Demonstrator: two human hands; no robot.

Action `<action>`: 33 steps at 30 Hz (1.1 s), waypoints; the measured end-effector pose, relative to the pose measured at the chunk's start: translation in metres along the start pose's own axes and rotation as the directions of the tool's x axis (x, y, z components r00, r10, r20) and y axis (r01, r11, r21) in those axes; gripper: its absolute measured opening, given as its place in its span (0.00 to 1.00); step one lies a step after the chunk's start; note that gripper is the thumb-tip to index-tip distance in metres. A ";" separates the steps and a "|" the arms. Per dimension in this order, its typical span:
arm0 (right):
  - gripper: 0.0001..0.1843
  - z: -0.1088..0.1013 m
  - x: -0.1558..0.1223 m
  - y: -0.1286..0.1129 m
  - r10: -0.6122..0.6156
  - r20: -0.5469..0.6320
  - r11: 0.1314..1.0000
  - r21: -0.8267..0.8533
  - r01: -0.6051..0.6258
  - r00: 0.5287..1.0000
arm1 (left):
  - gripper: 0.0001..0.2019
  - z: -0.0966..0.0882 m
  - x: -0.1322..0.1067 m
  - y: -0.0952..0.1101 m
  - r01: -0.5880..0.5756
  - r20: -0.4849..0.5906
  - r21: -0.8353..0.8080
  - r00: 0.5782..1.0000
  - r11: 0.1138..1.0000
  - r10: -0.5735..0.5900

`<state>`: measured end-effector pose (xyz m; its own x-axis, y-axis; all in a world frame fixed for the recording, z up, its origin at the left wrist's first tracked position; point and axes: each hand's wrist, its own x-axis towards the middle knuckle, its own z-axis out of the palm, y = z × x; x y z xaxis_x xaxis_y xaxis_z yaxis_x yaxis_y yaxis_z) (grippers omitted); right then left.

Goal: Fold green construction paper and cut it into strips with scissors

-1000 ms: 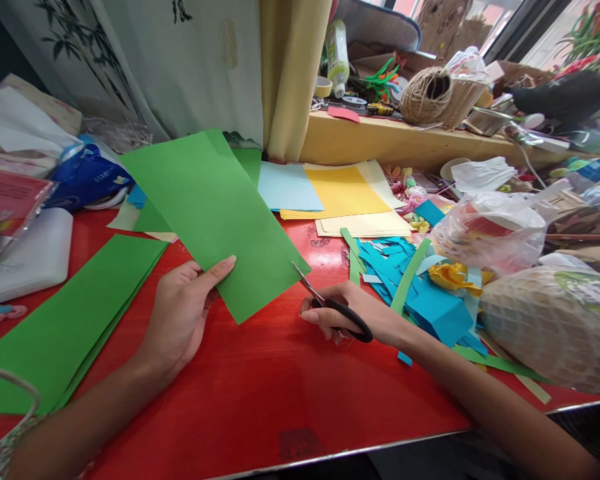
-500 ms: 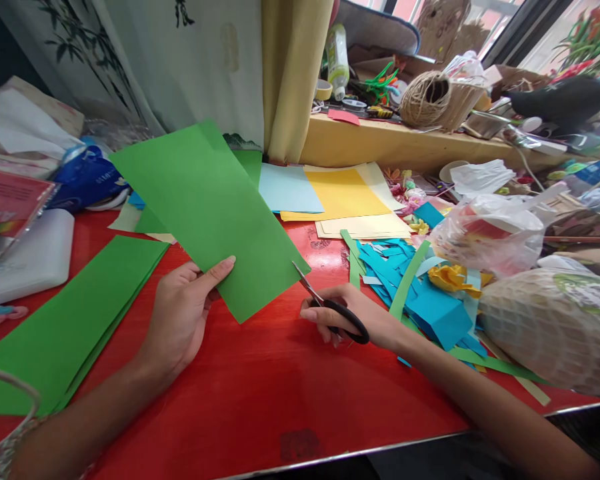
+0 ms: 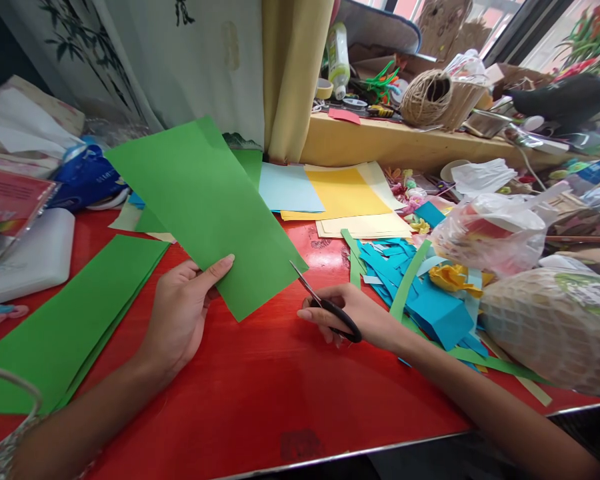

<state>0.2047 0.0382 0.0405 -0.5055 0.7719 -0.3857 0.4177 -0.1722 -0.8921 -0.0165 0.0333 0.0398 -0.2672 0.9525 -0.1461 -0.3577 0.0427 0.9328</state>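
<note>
A sheet of green paper (image 3: 215, 207) is pinched at its lower left edge by my left hand (image 3: 183, 313), thumb on top. It is held up, tilted, above the red table. My right hand (image 3: 355, 317) grips black-handled scissors (image 3: 343, 320), and their blades meet the sheet near its right corner. The blades look nearly closed. Left of my left hand lies a stack of folded green paper (image 3: 75, 320). Blue and green paper offcuts (image 3: 420, 293) are heaped beyond my right hand.
Light blue (image 3: 287, 187) and yellow sheets (image 3: 345, 190) lie at the back of the red table (image 3: 240, 413). On the right stand a clear plastic bag (image 3: 490, 227) and a netted bundle (image 3: 555, 327). Twine (image 3: 425, 97) sits on the crowded sill. A white container (image 3: 30, 257) is at left.
The green sheet has shifted very slightly up and left. My right hand with the scissors has moved a little left, the blades staying at the sheet's corner.
</note>
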 end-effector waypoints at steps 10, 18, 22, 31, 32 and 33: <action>0.14 0.004 0.000 0.000 -0.022 -0.037 1.000 0.002 0.022 0.999 | 0.06 -0.001 0.003 -0.001 -0.002 0.004 0.007 1.000 1.000 0.002; 0.18 0.005 0.001 0.002 -0.010 -0.016 1.000 0.023 0.010 1.000 | 0.05 0.000 0.000 -0.001 0.000 0.008 0.080 1.000 0.997 -0.001; 0.19 0.007 0.001 0.003 -0.021 -0.025 0.999 0.031 0.022 0.999 | 0.04 0.001 -0.002 -0.002 0.007 0.015 0.096 1.000 0.995 -0.008; 0.18 0.011 0.003 0.002 -0.035 -0.053 0.995 0.094 0.040 0.998 | 0.06 0.000 -0.001 -0.002 0.001 0.022 0.101 1.000 0.995 -0.003; 0.18 0.012 0.003 0.002 -0.040 -0.052 0.994 0.098 0.044 0.998 | 0.06 0.000 -0.002 -0.003 0.002 0.027 0.107 1.000 0.994 -0.005; 0.19 0.012 0.003 0.002 -0.043 -0.050 0.994 0.101 0.048 0.998 | 0.06 0.000 -0.002 -0.003 0.004 0.029 0.114 1.000 0.993 -0.007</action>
<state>0.1947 0.0326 0.0342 -0.4843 0.8083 -0.3348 0.3146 -0.1962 -0.9287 -0.0147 0.0316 0.0371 -0.2382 0.9606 -0.1431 -0.2544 0.0805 0.9637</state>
